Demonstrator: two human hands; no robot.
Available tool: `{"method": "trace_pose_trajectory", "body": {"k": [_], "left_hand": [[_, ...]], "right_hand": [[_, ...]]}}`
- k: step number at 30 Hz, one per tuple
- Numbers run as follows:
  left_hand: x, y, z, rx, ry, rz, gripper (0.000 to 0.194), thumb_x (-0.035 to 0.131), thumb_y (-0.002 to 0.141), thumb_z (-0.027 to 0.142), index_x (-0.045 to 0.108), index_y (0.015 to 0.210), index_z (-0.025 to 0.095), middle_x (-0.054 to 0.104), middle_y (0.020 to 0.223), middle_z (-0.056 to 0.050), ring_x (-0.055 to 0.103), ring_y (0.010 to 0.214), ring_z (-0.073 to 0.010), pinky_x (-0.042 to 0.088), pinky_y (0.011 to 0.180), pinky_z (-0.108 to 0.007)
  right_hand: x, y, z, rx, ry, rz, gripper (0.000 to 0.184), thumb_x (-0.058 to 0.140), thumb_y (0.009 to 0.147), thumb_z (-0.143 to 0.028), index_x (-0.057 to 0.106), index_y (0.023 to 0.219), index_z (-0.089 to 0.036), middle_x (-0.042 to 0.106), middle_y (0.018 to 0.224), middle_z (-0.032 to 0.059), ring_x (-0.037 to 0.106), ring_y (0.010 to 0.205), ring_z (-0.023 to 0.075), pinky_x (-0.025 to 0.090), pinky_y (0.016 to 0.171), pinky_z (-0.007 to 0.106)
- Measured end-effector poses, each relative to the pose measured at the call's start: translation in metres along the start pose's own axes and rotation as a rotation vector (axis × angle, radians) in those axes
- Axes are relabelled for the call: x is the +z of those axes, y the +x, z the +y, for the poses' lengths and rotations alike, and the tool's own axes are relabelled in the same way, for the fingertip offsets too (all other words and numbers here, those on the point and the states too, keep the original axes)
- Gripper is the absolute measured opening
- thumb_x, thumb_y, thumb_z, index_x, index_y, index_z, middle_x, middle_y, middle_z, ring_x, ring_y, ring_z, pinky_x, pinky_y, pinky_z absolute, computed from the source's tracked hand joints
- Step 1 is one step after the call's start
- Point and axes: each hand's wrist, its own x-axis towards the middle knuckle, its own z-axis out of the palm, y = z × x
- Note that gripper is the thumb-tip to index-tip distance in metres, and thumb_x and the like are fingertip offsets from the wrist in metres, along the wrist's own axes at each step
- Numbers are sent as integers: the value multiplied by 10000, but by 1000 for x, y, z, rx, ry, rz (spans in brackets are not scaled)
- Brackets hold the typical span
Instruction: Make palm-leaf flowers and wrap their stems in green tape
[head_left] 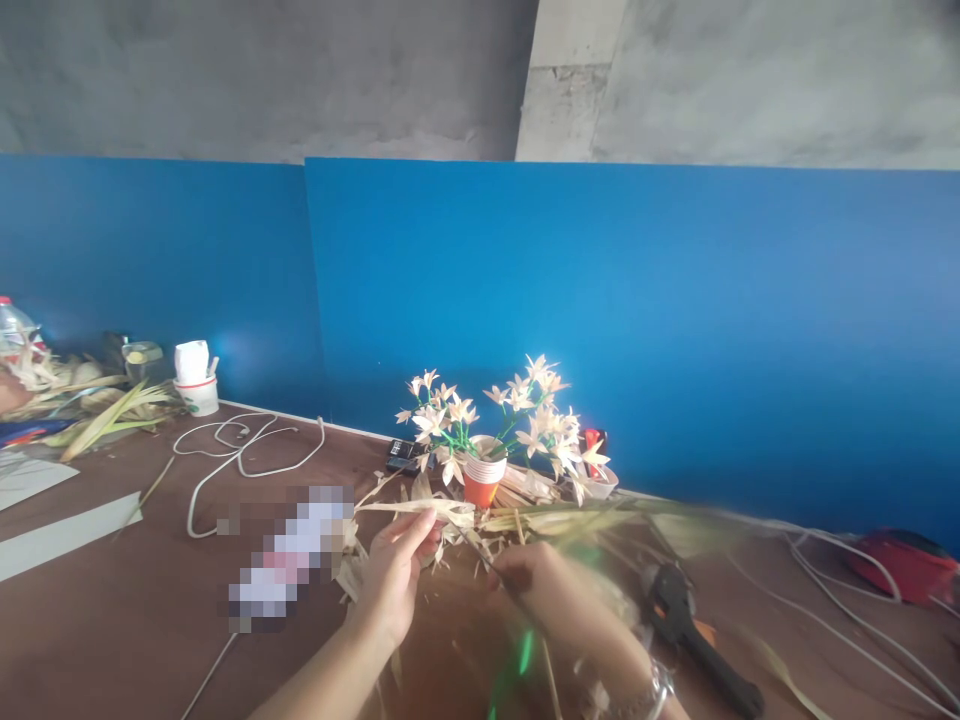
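Observation:
My left hand (394,570) pinches a pale dried leaf strip (409,507) between thumb and fingers, low in the middle of the view. My right hand (536,580) is closed just to its right, gripping the same bundle of long dried leaves (570,520), which stretches away to the right and is smeared by motion. Behind both hands stands an orange paper cup (481,480) holding handmade cream flowers (517,410) on green stems. Leaf scraps (457,545) lie scattered on the brown table (150,600) around my hands.
A black glue gun (686,625) lies right of my right hand. White cables (240,450) loop at the left and run along the right. A white cup (199,390), leaves and a bottle sit far left. A red object (904,560) lies far right. A blue wall panel backs the table.

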Motion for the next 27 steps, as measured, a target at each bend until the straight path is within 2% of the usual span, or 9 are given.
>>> {"method": "trace_pose_trajectory", "body": {"k": [5,18,27], "left_hand": [[1,-2,-4,-36,-28,-6,199,793,602,252,718,734,122,677,680,-25,580,597,-84,465,562,-163],[3,-1,-5,-64,-93,32,77,742,679,147,697,733,116,691,694,-41,649,638,-108,534,571,-162],[3,-2,-4,-59,-88,29,51,723,699,136,678,717,120,682,676,-30,656,631,-110,535,556,-157]], "right_hand": [[2,1,2,-35,62,6,125,585,638,-205,674,687,-132,561,532,-18,414,473,80,301,433,173],[3,0,0,-34,45,17,115,569,657,-185,665,687,-129,506,503,-34,382,466,72,264,420,169],[1,-4,-3,-67,18,34,139,557,651,-181,678,698,-131,544,535,-24,396,482,73,275,441,173]]}}
